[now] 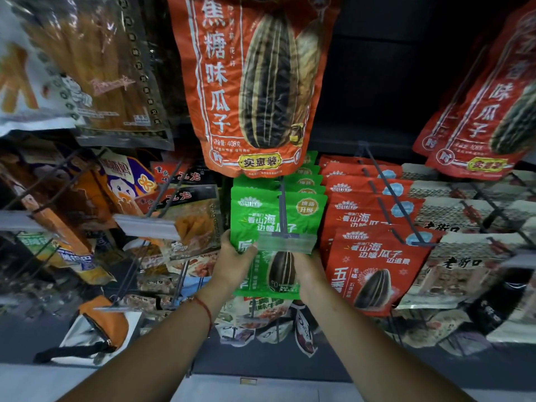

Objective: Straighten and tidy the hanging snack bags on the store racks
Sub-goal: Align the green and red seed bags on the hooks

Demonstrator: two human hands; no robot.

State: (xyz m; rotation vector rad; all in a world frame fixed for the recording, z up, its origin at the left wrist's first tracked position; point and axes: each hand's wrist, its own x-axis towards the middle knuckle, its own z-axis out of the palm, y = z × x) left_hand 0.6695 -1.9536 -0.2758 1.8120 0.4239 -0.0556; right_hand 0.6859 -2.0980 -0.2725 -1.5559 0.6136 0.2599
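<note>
Green snack bag (275,227), front of hook row: left grip (232,264) pinches left edge; right grip (309,274) clasps lower right edge.

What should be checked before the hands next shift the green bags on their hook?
1. Left hand grips the left edge of the front green bag: ok.
2. Right hand holds its right edge: ok.
3. Green stack still threaded on its hook: ok.
4. Front bag hangs straight: not ok, slightly tilted.
5. Clear label holder at the hook tip free of the fingers: cannot tell.
6. Neighbouring red bags apart from the green stack: not ok, they touch or overlap.
</note>
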